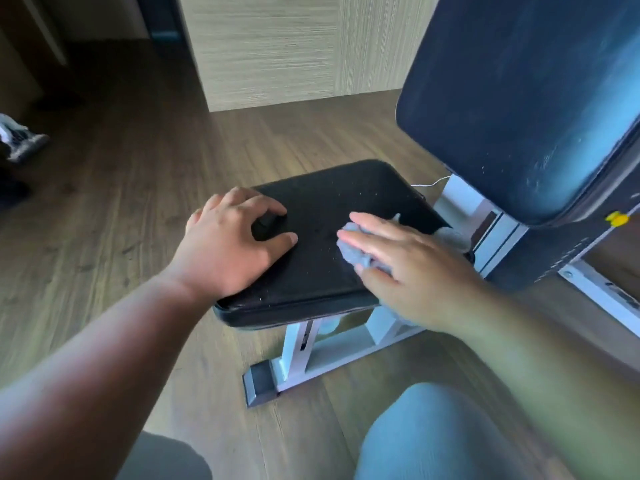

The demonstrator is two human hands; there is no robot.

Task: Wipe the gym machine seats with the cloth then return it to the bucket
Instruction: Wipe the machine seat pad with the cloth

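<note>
The fingers of the right hand (398, 261) lie straight and close together, flat on top of a grey cloth (355, 249). The cloth is crumpled under them and sticks out past the fingertips and below the palm. The palm faces down and presses the cloth on the right half of the black seat (332, 209). The wrist is low, and the right forearm comes in from the lower right of the view, across a knee in grey-blue fabric (426, 434).

The fingers of the left hand (235, 244) are spread and bent a little, with the tips on the left half of the same seat. The thumb points toward the cloth but does not touch it. This hand holds nothing; it only rests on the padding, near the front left corner. The left forearm runs long and straight from the lower left.

Small pale specks lie on the seat surface between the two hands. The seat stands on a white metal frame (332, 351) over a wooden floor (121, 188). Behind it, on the right, the dark backrest (512, 98) rises tilted; its surface has a pale blue sheen, perhaps wetness or only reflected light.
</note>
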